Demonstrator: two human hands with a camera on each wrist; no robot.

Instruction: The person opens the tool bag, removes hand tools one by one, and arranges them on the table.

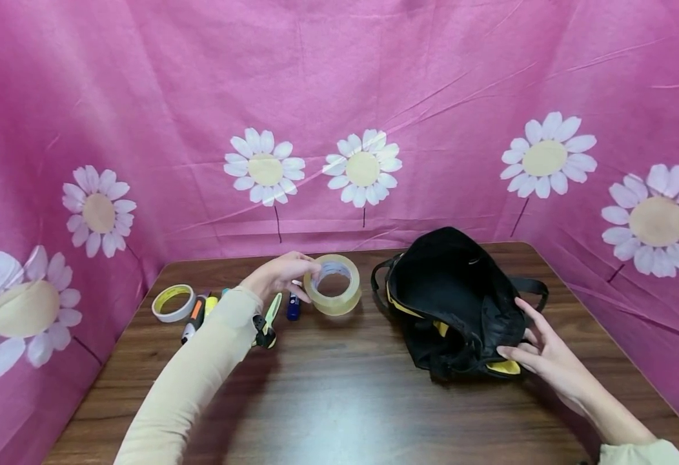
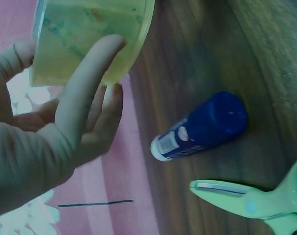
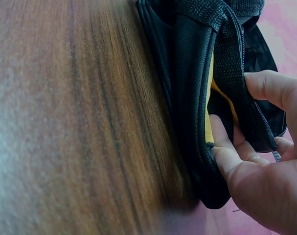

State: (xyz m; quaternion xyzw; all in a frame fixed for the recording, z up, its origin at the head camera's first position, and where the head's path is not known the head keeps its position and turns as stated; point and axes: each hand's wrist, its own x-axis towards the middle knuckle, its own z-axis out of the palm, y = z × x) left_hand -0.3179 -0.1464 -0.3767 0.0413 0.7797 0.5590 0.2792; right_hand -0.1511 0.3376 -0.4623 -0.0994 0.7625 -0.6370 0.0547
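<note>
A wide roll of clear packing tape (image 1: pixel 349 302) is pinched at its left side by my left hand (image 1: pixel 286 274); in the left wrist view the tape roll (image 2: pixel 84 44) is raised off the table. Close to that hand are a blue glue stick (image 2: pixel 202 127) and light green scissors (image 2: pixel 251 200). My right hand (image 1: pixel 548 361) grips the right edge of a black backpack (image 1: pixel 450 284) with yellow lining, its mouth gaping toward me. In the right wrist view the fingers of the right hand (image 3: pixel 270 181) curl round the zippered edge of the bag (image 3: pixel 192 98).
At the table's left lie a white tape roll (image 1: pixel 168 316), an orange and dark cutter-like tool (image 1: pixel 195 312) and a yellow item (image 1: pixel 210 305), partly behind the left sleeve. A pink cloth with daisies (image 1: pixel 339 97) hangs behind the brown wooden table (image 1: pixel 328 394).
</note>
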